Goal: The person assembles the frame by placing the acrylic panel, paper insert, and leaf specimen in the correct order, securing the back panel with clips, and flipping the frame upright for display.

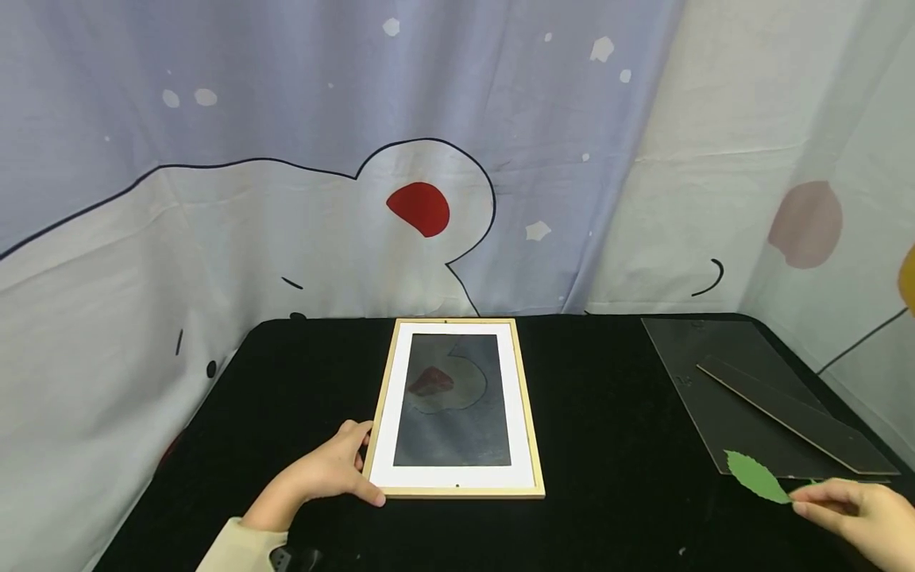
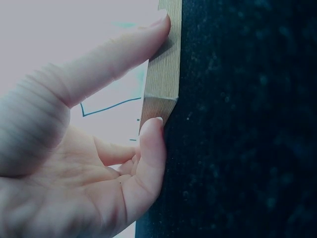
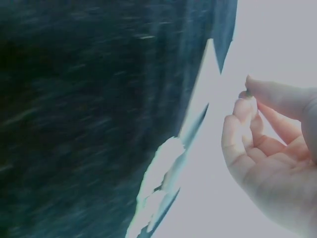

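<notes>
A picture frame (image 1: 539,445) with a pale wooden rim, a white mat and a dark glossy centre lies on the black tabletop. My left hand (image 1: 332,473) grips its near left corner, thumb at the near edge and fingers along the left side. In the left wrist view, the thumb and a curled finger touch the wooden rim (image 2: 166,69). At the far right, my right hand (image 1: 854,508) pinches a green leaf (image 1: 758,477) by its stem end between thumb and fingers. Another bit of green shows just behind those fingers, mostly hidden.
At the right lies a large dark board (image 1: 715,381), with a narrower dark board (image 1: 793,417) slanting across it. Black cloth (image 1: 608,445) covers the table. A printed curtain (image 1: 322,238) hangs behind and along both sides. The right wrist view is washed out.
</notes>
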Available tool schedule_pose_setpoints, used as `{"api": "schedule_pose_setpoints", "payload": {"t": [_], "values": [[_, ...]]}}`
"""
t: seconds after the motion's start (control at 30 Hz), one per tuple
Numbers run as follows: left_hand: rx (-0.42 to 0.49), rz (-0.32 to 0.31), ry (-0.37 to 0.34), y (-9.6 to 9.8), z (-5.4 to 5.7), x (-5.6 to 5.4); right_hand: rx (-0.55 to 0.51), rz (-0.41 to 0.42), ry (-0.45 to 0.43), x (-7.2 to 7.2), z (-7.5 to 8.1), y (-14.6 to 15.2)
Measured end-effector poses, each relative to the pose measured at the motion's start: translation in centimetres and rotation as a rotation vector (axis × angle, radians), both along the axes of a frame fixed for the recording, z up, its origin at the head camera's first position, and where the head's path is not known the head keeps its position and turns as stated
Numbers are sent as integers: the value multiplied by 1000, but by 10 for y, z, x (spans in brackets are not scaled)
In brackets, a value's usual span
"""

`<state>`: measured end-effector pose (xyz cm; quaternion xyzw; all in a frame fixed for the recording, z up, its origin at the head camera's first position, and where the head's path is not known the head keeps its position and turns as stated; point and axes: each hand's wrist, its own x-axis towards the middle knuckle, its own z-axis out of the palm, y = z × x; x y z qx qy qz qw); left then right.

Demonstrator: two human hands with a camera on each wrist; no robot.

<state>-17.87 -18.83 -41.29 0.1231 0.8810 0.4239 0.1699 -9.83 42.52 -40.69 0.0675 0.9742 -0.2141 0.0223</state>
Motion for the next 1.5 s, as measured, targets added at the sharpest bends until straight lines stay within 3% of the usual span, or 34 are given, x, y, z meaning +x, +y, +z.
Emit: {"api": "schedule_pose_setpoints", "payload": {"t": [0.17, 0.37, 0.7, 0.9, 1.17, 1.5], "values": [[3, 10, 3, 0, -2, -1, 42, 95, 88, -12, 20, -16], [-8, 28, -5, 1, -2, -1, 32, 165, 85, -27, 35, -34], [1, 17, -5, 0, -2, -1, -6, 285, 191, -51, 46, -67], [7, 23, -19, 1, -1, -1, -29, 356, 301, -65, 49, -83], [1, 30, -15, 0, 1, 0, -45, 366, 243, -88, 55, -114], [-1, 29, -14, 1, 0, 0, -83, 428, 278, -113, 58, -147]]}}
